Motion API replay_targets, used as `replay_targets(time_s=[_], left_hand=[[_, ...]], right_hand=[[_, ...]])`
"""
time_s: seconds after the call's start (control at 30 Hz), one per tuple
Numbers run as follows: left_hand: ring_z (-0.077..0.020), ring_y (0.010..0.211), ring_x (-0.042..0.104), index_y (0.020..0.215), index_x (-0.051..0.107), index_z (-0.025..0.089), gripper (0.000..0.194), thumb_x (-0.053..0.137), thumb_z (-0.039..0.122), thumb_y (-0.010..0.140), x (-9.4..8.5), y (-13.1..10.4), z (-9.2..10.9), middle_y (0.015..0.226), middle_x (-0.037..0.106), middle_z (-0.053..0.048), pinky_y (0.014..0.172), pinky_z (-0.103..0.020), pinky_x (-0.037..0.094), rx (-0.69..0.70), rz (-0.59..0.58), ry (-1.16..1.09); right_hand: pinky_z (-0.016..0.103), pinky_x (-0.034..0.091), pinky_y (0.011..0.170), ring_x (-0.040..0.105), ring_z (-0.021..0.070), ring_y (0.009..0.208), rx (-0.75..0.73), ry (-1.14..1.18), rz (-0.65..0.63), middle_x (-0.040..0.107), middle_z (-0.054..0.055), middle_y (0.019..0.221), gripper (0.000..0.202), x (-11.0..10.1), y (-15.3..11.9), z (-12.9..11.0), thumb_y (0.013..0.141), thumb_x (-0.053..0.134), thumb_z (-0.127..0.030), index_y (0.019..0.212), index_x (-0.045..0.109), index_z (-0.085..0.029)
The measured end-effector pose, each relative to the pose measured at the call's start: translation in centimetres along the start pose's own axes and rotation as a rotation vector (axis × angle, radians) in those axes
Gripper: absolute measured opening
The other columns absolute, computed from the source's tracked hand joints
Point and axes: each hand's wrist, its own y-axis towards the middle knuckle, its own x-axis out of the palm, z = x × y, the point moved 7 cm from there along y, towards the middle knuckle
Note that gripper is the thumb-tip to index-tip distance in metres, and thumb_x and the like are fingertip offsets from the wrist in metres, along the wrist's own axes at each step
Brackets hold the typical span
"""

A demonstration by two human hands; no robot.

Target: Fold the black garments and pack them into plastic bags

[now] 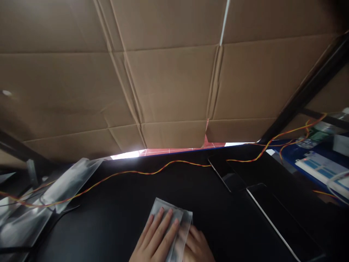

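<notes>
A translucent plastic bag (187, 222) lies on the black tabletop at the bottom middle of the view, apparently in layers or folded over. My left hand (156, 236) rests flat on top of it, fingers stretched out and slightly apart. At the bag's right edge is my right hand (198, 243), its fingers curled against the plastic and partly covered by it. Whether anything is inside the bag cannot be made out.
More clear plastic bags (68, 182) lie at the left. A twisted red-and-yellow wire (148, 173) crosses the black table (109, 225). Two dark, phone-like slabs (227, 176) lie at the right, near a blue tray (290, 153) and a bottle (317, 134). Cardboard (171, 83) walls the back.
</notes>
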Motion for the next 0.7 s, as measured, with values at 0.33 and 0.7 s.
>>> replay_targets(time_s=[0.33, 0.7], left_hand=[[-0.0341, 0.172, 0.023, 0.163, 0.055, 0.012, 0.094, 0.041, 0.083, 0.104, 0.6, 0.1, 0.1, 0.164, 0.063, -0.012, 0.142, -0.052, 0.003, -0.015, -0.048, 0.130], [-0.0357, 0.170, 0.030, 0.171, 0.035, 0.004, 0.115, 0.029, 0.094, 0.099, -0.9, 2.2, 1.6, 0.176, 0.045, -0.016, 0.140, -0.053, 0.013, -0.021, -0.133, 0.091]], right_hand=[[0.041, 0.062, 0.080, 0.079, 0.0296, 0.112, 0.057, -0.094, -0.164, 0.081, 0.000, 0.139, 0.045, -1.8, -1.8, 2.6, 0.116, 0.045, -0.054, 0.145, 0.073, -0.035], [0.057, 0.059, 0.100, 0.053, 0.0461, 0.153, 0.221, 0.025, -0.314, 0.074, 0.002, 0.151, 0.064, -1.4, -0.4, 0.3, 0.102, 0.067, -0.036, 0.165, 0.053, -0.035]])
